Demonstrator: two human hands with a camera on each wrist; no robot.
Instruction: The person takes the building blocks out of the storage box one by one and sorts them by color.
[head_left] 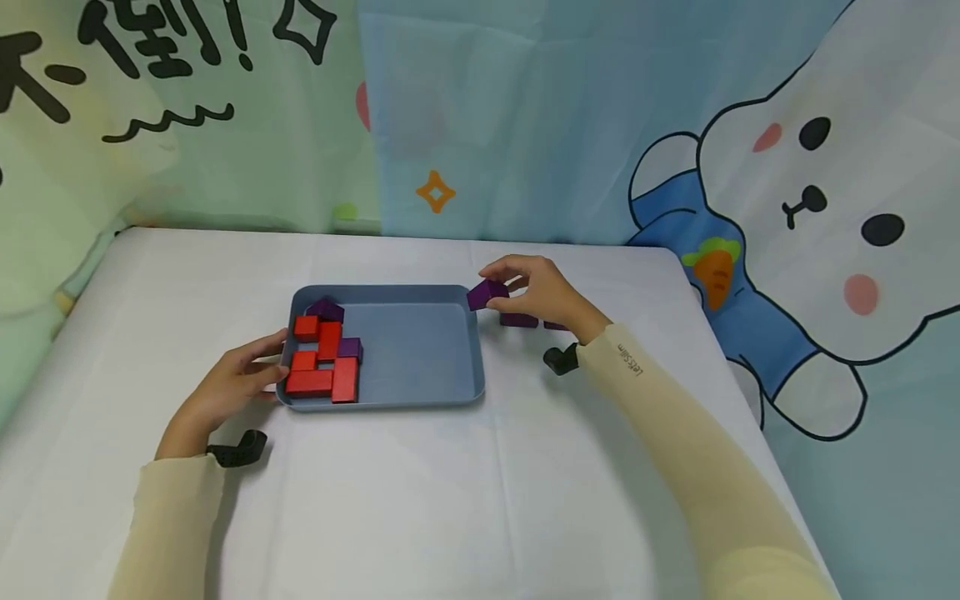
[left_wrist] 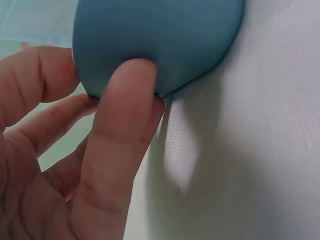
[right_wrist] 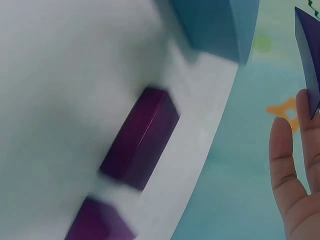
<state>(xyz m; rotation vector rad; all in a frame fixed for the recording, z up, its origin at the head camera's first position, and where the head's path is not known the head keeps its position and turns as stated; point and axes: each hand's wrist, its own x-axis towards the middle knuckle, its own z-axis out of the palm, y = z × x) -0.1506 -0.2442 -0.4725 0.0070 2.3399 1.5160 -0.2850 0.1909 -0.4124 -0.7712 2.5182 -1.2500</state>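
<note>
A purple block is pinched between the thumb and fingers of my right hand, just over the right rim of the blue-grey tray. In the right wrist view part of this purple block shows at the fingertips, cut off by the frame edge. My left hand grips the tray's left side. The left wrist view has the thumb against the tray wall, with fingers behind it. Several red blocks lie inside the tray's left part, beside a purple block and a purple wedge-like block.
Right of the tray, under my right hand, a purple block lies on the white tablecloth, with another purple block close by. A printed cloth hangs behind the table.
</note>
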